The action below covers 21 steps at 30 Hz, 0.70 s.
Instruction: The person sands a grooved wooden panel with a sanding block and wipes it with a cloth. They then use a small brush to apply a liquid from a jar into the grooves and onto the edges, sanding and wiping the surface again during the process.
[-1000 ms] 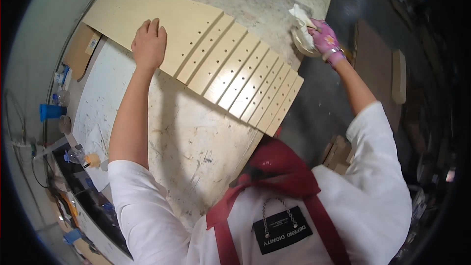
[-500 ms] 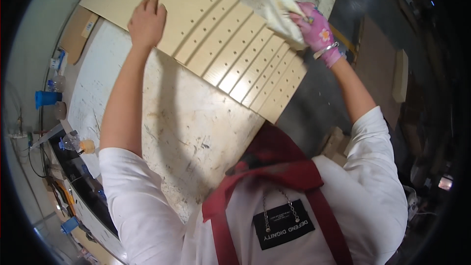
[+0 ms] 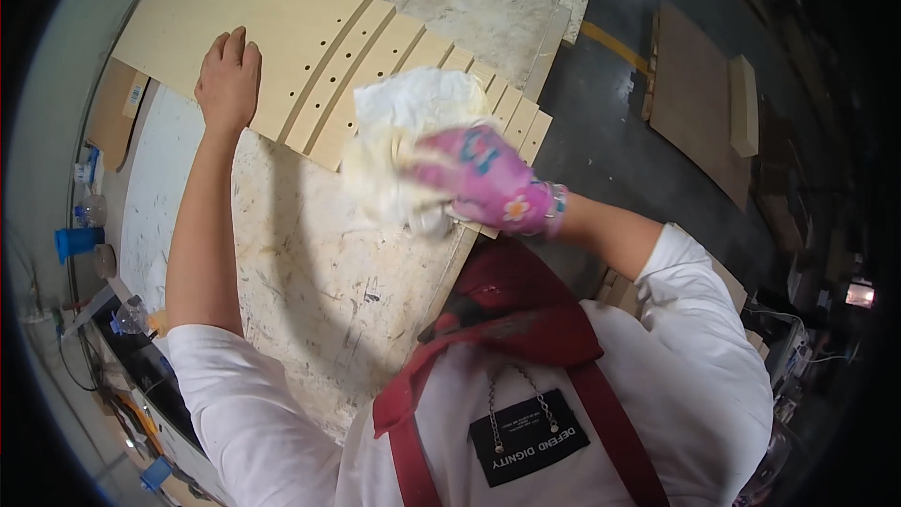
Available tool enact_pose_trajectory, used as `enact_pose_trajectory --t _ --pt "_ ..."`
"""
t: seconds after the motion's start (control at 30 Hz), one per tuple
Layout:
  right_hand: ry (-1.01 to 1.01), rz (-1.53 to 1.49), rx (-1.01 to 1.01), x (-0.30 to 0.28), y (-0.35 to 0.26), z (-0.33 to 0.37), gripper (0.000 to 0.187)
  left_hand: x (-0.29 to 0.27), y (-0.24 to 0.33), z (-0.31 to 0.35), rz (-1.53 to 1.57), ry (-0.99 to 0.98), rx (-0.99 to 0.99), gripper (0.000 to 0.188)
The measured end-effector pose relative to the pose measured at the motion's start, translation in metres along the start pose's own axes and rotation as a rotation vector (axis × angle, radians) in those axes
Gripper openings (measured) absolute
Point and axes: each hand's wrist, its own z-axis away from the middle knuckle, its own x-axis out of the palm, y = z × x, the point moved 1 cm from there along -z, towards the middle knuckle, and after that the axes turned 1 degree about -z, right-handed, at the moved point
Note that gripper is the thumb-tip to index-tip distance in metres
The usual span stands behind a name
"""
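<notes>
Over the stepped, drilled cream boards (image 3: 387,52), the pink-gloved right hand (image 3: 483,178) has its fingers closed on a bunched white cloth (image 3: 418,99); blur hides exactly how. The cloth looks soft and light, best held at its gathered middle. The bare left hand (image 3: 228,80) lies flat, fingers extended, on the widest board (image 3: 282,38). Probably stiff and smooth, the boards overlap on the stained worktable (image 3: 328,263), best gripped by their edges.
</notes>
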Motion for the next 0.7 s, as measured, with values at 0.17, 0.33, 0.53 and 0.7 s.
enact_pose_trajectory --t 0.17,0.33,0.53,0.7 --pt "-0.004 -0.189 0.926 -0.033 0.184 0.050 0.035 0.004 -0.012 0.000 0.017 0.000 0.078 0.050" --pt "0.109 0.109 0.663 -0.046 0.130 0.051 0.031 0.000 -0.010 0.002 -0.036 -0.010 0.063 0.048" --pt "-0.102 -0.096 0.032 0.040 -0.023 0.063 0.029 0.004 -0.015 -0.007 -0.047 0.017 0.092 0.047" --pt "0.312 -0.453 1.238 -0.029 0.168 0.129 0.028 0.002 -0.006 -0.011 0.012 -0.028 0.045 0.051"
